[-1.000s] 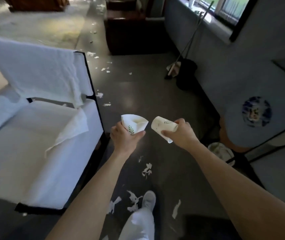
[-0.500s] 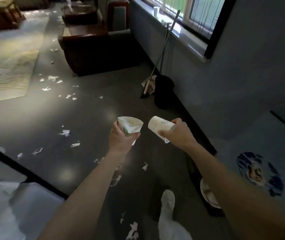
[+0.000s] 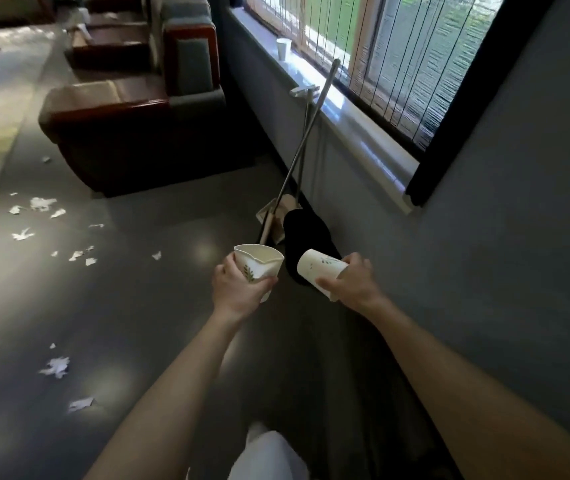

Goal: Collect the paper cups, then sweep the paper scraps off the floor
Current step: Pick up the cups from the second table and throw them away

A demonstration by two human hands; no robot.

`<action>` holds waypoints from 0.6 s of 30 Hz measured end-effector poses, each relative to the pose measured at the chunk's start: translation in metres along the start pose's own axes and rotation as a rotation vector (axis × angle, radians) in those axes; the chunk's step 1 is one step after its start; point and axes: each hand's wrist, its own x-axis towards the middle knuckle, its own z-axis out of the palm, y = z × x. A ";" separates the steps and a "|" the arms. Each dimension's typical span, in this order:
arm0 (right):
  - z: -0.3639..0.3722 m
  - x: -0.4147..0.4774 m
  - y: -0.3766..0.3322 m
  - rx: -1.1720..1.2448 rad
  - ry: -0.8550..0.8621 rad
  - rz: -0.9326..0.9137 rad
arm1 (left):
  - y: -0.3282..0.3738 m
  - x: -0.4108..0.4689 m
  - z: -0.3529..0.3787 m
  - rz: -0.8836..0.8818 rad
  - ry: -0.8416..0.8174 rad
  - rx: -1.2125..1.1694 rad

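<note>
Ahead by wall (image 3: 484,258): bin (image 3: 306,230), broom (image 3: 311,128); scraps (image 3: 43,204) lie left.
Clamped: left hand (image 3: 238,289) round upright cup (image 3: 259,266); right hand (image 3: 354,282) round sideways cup (image 3: 318,268), base leftward.

One head-worn wide-angle view: faces forward and down, floor (image 3: 159,317) close below, window (image 3: 415,64) at right.

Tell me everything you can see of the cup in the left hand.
The left cup is white paper with a green leaf sprig printed on its side. It is upright, mouth up, and its rim is crushed out of round into a bent, angular outline. Nothing shows inside it. The left hand grips it, fingers and thumb curled round its lower wall. It is held above the dark floor, close beside but apart from the right cup.
</note>
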 end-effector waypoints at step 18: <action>0.090 0.429 0.041 0.037 0.022 0.412 | -0.026 0.423 0.258 -0.125 -0.500 0.060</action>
